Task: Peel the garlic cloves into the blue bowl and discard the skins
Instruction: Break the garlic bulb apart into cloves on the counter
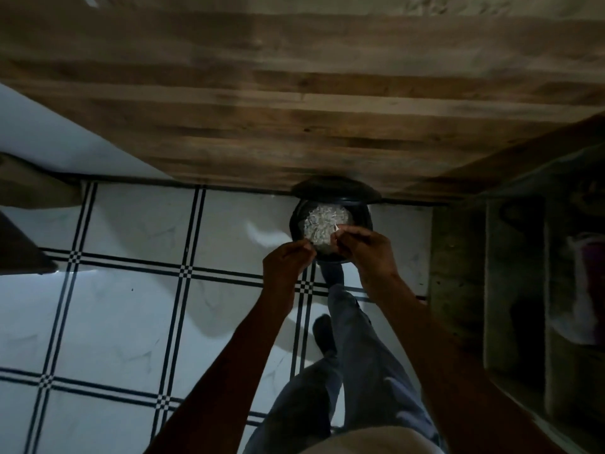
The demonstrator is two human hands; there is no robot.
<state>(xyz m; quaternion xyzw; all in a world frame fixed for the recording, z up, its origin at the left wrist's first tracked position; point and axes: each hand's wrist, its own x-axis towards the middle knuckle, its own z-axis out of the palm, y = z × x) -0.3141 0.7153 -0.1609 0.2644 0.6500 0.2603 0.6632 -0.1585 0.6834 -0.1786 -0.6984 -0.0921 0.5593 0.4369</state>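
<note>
Dimness blurs both hands: right grip [340,235] pinches skin [336,227]; left grip [306,249] curled, contents unclear.

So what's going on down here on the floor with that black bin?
A person stands over a black pedal bin on the tiled floor, beside a wooden counter. The lid is up, and the bin holds a heap of pale papery skins. Both hands hover above the opening: the right hand pinches a small white scrap in its fingers, and the left hand has its fingers bunched together. The blue bowl is not in view.
</note>
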